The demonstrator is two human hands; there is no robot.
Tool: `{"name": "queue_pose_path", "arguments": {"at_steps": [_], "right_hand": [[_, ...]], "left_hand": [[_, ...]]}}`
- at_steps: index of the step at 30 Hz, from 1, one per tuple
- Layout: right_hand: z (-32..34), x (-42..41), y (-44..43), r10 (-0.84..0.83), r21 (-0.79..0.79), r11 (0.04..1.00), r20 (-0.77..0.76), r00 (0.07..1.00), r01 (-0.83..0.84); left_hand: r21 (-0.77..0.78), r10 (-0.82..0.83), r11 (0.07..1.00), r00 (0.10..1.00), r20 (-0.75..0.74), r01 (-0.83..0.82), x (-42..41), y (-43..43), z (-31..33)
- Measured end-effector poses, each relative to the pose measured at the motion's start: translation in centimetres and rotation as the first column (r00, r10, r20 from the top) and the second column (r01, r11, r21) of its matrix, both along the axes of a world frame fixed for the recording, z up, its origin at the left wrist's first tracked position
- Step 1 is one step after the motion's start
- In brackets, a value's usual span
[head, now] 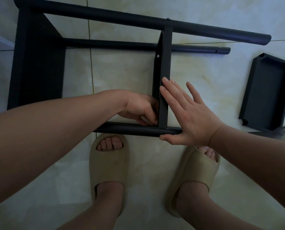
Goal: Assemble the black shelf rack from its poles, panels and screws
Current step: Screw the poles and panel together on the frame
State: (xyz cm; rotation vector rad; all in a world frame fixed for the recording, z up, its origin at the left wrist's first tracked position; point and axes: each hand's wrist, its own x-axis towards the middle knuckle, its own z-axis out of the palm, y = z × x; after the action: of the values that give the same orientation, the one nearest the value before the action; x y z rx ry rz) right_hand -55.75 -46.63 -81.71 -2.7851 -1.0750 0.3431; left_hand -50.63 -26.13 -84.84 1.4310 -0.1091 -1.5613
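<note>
The black rack lies on its side on the tiled floor. Its top pole [138, 20] runs across the back, a second pole [118, 44] lies behind, and a near pole [131, 129] lies just in front of my feet. A middle panel [163, 63] stands on edge between the poles, and an end panel [37, 63] is at the left. My right hand [189, 117] presses flat against the middle panel's right face, thumb under the near pole. My left hand [140, 108] is curled at the panel's lower left corner; what its fingertips pinch is hidden.
A loose black panel [267, 92] lies on the floor at the right, underside up, with a small black part [245, 122] at its near corner. My feet in beige slippers [108, 166] stand right before the near pole. Pale floor tiles surround the rack.
</note>
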Motion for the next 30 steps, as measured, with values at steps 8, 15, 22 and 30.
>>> {"name": "queue_pose_path", "arguments": {"at_steps": [8, 15, 22, 30], "right_hand": [[0.1, 0.0, 0.0, 0.0, -0.006, 1.0, -0.008, 1.0, 0.0], [0.0, 0.0, 0.0, 0.004, -0.013, 1.0, -0.008, 1.0, -0.004], [-0.2, 0.0, -0.1, 0.0, -0.005, 1.0, -0.005, 1.0, 0.0], [-0.3, 0.0, -0.1, 0.002, 0.01, 1.0, 0.011, 1.0, -0.002]], "left_hand": [[0.03, -0.077, 0.997, 0.996, -0.04, 0.078, 0.6, 0.2, -0.2], [0.047, -0.107, 0.993, 0.991, -0.086, 0.111, 1.1, 0.2, -0.3], [0.033, -0.062, 0.997, 0.997, -0.047, 0.063, 0.8, -0.2, -0.1], [-0.022, 0.001, 1.0, 1.0, -0.012, -0.001, 0.0, 0.0, 0.1]]}}
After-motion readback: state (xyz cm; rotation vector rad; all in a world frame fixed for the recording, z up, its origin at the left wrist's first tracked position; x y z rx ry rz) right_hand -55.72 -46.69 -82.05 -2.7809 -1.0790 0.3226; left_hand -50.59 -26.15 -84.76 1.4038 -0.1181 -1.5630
